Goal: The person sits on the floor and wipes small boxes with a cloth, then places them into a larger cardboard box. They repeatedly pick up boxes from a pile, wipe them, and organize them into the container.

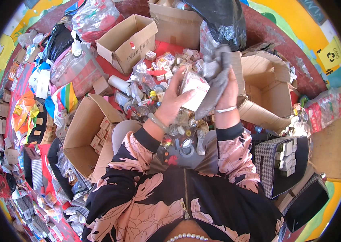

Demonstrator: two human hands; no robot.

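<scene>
A small white box with reddish print [195,90] is in my left hand [172,101], which grips it by its left side, thumb across the front. My right hand [229,93] is closed on a grey cloth [215,80]. The cloth, smeared by motion, lies against the box's right edge. Both hands are raised over a heap of small boxes [166,64], jars and bottles. Below them, between my knees, lie clear bottles, rings and a yellow-capped bottle [153,95].
Open cardboard boxes stand at the far left [126,42], far right [264,86] and near left [83,137], the last with small cartons inside. A black plastic bag [221,24] hangs at the back. A checkered bin [281,161] with grey-white cartons is at my right.
</scene>
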